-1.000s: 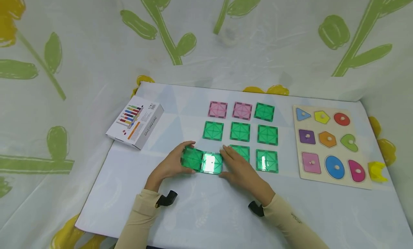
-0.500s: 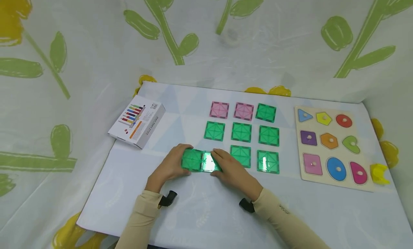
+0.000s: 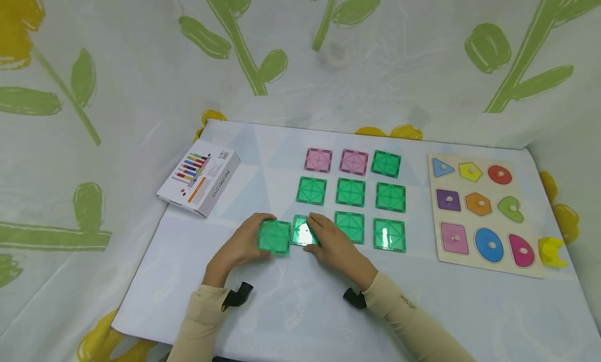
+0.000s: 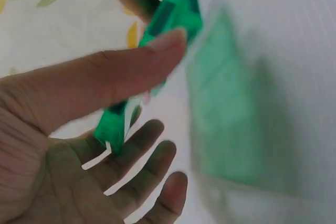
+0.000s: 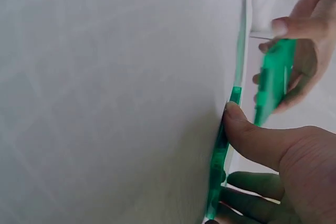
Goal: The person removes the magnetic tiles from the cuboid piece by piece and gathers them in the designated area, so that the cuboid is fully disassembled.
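Observation:
My left hand point(image 3: 238, 244) pinches a green translucent square magnetic tile point(image 3: 274, 237) by its edges, thumb on the near side and fingers on the far side. In the right wrist view this tile point(image 5: 275, 74) is held above the table, slightly blurred. My right hand point(image 3: 339, 248) grips a second green tile point(image 3: 300, 231) just to its right, partly covered by my fingers and bright with glare. That second tile point(image 5: 218, 166) lies at the tabletop between thumb and fingers in the right wrist view. A narrow gap separates the two tiles in the head view.
Behind my hands, rows of spaced square tiles include a pink tile point(image 3: 318, 159) and a green tile point(image 3: 350, 192). Right of them lies a wooden shape puzzle point(image 3: 483, 216), beside a yellow crescent-like piece point(image 3: 552, 252). A white box point(image 3: 198, 177) stands at the table's left edge.
The two green tiles were edge to edge and now stand apart, the left one shifted slightly left and nearer. My right hand has moved left, further over the right tile.

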### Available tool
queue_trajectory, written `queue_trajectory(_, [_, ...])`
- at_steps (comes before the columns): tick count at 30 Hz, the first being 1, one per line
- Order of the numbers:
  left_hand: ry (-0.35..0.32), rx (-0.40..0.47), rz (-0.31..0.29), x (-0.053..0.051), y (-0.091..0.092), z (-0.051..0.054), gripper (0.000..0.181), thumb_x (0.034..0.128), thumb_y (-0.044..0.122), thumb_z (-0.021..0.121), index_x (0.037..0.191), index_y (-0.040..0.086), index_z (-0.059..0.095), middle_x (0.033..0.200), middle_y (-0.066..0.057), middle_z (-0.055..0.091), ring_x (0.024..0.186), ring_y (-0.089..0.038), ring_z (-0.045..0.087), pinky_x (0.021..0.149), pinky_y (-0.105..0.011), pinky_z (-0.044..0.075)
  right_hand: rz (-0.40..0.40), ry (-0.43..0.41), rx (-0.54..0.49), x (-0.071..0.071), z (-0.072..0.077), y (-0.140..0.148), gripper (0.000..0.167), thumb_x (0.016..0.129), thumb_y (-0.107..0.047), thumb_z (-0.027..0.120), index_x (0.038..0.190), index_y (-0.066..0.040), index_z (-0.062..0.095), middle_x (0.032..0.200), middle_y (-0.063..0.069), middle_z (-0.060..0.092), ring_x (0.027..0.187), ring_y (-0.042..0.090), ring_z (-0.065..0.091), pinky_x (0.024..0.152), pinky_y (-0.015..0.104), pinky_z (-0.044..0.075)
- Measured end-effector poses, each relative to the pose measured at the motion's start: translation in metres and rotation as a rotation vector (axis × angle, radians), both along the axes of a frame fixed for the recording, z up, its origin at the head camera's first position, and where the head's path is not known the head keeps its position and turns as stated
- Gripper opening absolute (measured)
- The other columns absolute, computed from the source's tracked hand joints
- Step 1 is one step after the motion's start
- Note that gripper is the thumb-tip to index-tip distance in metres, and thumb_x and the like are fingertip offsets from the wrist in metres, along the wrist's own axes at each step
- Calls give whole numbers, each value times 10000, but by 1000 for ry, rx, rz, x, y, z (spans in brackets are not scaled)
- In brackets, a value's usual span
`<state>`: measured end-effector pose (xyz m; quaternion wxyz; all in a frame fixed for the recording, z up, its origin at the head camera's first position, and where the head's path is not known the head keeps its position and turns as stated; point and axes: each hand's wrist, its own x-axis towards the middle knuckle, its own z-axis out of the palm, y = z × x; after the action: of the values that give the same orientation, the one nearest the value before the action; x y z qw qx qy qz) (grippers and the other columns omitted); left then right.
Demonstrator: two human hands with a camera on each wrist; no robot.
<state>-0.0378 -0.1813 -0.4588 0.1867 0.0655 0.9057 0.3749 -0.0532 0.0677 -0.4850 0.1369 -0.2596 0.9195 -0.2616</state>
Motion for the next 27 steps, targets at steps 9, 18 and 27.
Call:
queue_trajectory(9, [-27, 170, -146, 13, 23, -1, 852, 643, 146, 954, 1377, 126, 522, 1397, -118, 487, 1306, -307, 484, 1016, -482, 503, -82, 15, -55, 2, 4, 17, 632, 963, -276, 684, 1486, -2, 458, 1583, 160, 419, 1492, 339, 378, 1199, 495, 383])
queue_trajectory(18, [52, 128, -333, 21, 92, -16, 840, 676, 262, 948, 1395, 144, 529, 1362, -50, 497, 1311, -228, 482, 1116, -451, 464, -280, 62, -122, 18, 7, 83, 578, 957, -287, 689, 1420, 19, 531, 1545, 212, 453, 1418, 438, 445, 1101, 617, 441])
queue_trajectory(27, [190, -18, -533, 27, 156, -32, 832, 690, 379, 929, 1383, 153, 528, 1308, -7, 520, 1202, -143, 502, 1014, -239, 503, -442, 60, -121, 35, 9, 127, 502, 989, -268, 647, 1400, 7, 559, 1545, 218, 450, 1412, 455, 443, 1093, 650, 426])
